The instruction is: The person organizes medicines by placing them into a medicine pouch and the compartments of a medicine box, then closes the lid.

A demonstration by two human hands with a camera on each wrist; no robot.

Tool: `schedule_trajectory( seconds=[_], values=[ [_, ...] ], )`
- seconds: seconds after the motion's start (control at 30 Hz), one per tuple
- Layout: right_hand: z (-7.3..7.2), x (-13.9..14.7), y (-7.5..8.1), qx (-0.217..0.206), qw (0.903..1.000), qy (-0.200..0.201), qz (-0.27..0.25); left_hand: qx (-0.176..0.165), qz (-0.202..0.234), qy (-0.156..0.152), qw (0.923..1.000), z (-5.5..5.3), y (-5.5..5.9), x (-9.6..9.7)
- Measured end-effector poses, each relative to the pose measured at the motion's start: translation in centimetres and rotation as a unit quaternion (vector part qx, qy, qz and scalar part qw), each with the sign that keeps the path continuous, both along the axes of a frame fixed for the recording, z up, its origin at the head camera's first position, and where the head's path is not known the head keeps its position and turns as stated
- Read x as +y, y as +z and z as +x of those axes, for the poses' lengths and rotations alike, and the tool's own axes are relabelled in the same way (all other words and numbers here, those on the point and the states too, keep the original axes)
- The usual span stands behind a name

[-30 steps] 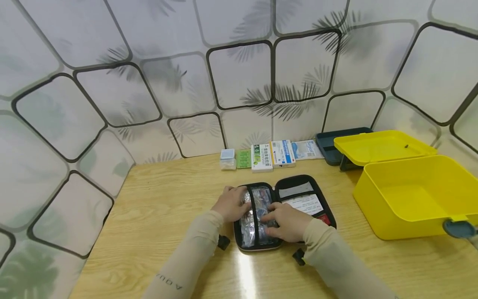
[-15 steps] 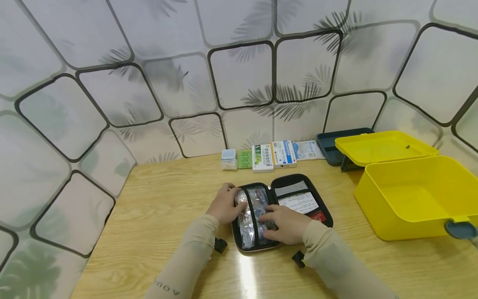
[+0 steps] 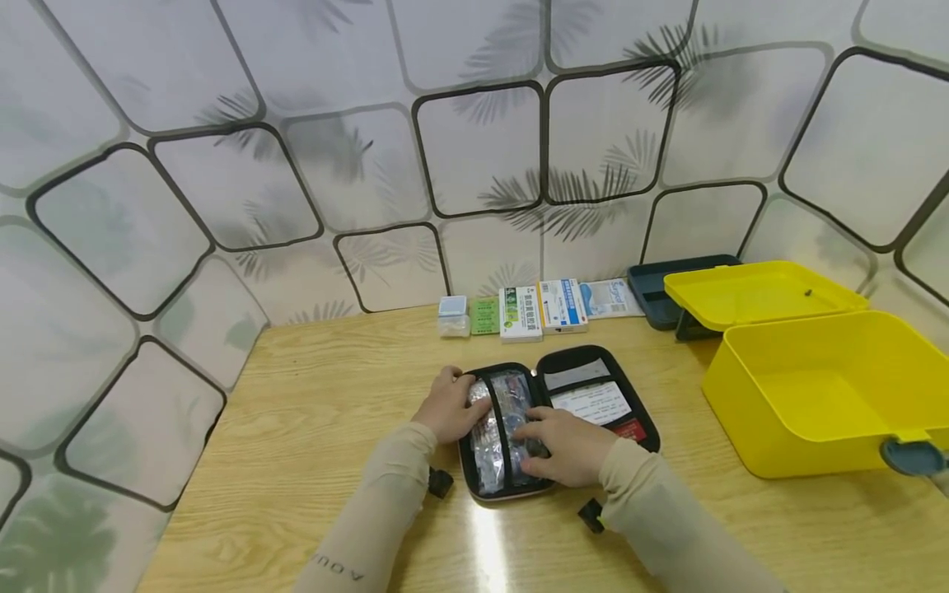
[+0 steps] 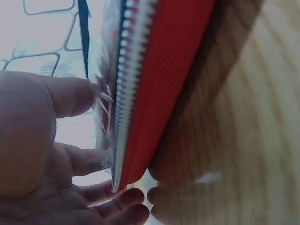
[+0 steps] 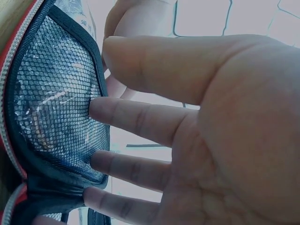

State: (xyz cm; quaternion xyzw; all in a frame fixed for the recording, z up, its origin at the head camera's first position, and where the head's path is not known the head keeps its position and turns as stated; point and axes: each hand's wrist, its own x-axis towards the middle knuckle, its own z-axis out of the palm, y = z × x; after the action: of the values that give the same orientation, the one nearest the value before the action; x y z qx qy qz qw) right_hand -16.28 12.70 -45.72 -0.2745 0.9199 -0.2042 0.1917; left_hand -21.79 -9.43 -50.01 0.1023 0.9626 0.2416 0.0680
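A small zippered pouch (image 3: 571,360) lies spread on the table, black inside and red outside (image 4: 161,79). Its left half is filled with clear plastic packets (image 3: 489,463) under a dark strap; its right half holds papers (image 3: 593,403) and a red packet (image 3: 630,430). My left hand (image 3: 446,410) rests at the left half's outer edge, thumb on the packets, other fingers by the zipper (image 4: 125,79). With extended fingers, my right hand (image 3: 572,447) touches the mesh pocket (image 5: 58,89) over the packets near the hinge. The right hand hides part of the hinge.
Behind the pouch, a row holds a clear-wrapped blue-and-white pack (image 3: 453,317), a green packet (image 3: 485,315), two medicine boxes (image 3: 521,315) and a Surgical-type packet (image 3: 610,298). To the right stand a yellow box (image 3: 749,395) with raised lid (image 3: 764,295) and a dark tray (image 3: 652,301).
The pouch has turned slightly, its right half shifting a little left and away from me. My left hand moved slightly left, while the right stayed almost still. Over the last half second, hardly anything moved.
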Motion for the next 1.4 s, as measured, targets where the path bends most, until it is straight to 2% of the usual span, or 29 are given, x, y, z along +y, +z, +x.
schedule_trajectory(
  seconds=[0.13,0.23,0.4,0.77,0.9,1.0,1.07,1.13,1.27,1.33,1.4],
  values=[
    [0.0,0.0,0.0,-0.002,1.0000,0.000,0.002,0.013,0.019,0.022,0.9995,0.4,0.1,-0.6],
    [0.0,0.0,0.0,-0.001,1.0000,0.001,0.002,0.025,0.013,0.028,0.9992,0.7,0.2,-0.9],
    [-0.1,0.1,-0.1,-0.001,1.0000,0.005,0.001,0.023,-0.011,0.020,0.9995,1.0,0.2,-0.9],
    [0.0,0.0,-0.1,-0.002,1.0000,0.004,-0.002,0.011,-0.017,0.007,0.9998,0.8,0.1,-1.2],
    [-0.1,0.0,0.0,-0.005,1.0000,0.001,-0.005,0.007,-0.009,0.009,0.9999,0.8,0.4,-1.3],
    [-0.1,-0.1,0.1,-0.007,0.9999,-0.002,-0.008,0.018,0.010,0.007,0.9998,1.0,0.8,-1.4],
    [0.1,-0.4,0.0,0.001,1.0000,-0.003,-0.007,0.030,0.021,-0.013,0.9992,1.1,1.1,-1.5],
    [0.4,-0.8,-0.2,0.016,0.9999,-0.004,0.001,0.034,0.026,-0.053,0.9976,1.2,1.3,-1.7],
    [1.4,-2.2,-0.9,0.060,0.9977,-0.017,0.027,-0.005,0.016,-0.153,0.9880,1.4,1.5,-2.2],
    [1.9,-3.0,-1.4,0.084,0.9951,-0.034,0.039,-0.026,0.007,-0.182,0.9830,1.5,1.5,-2.3],
    [2.4,-3.7,-1.9,0.103,0.9918,-0.058,0.047,-0.036,-0.001,-0.191,0.9810,1.5,1.4,-2.3]
  ],
)
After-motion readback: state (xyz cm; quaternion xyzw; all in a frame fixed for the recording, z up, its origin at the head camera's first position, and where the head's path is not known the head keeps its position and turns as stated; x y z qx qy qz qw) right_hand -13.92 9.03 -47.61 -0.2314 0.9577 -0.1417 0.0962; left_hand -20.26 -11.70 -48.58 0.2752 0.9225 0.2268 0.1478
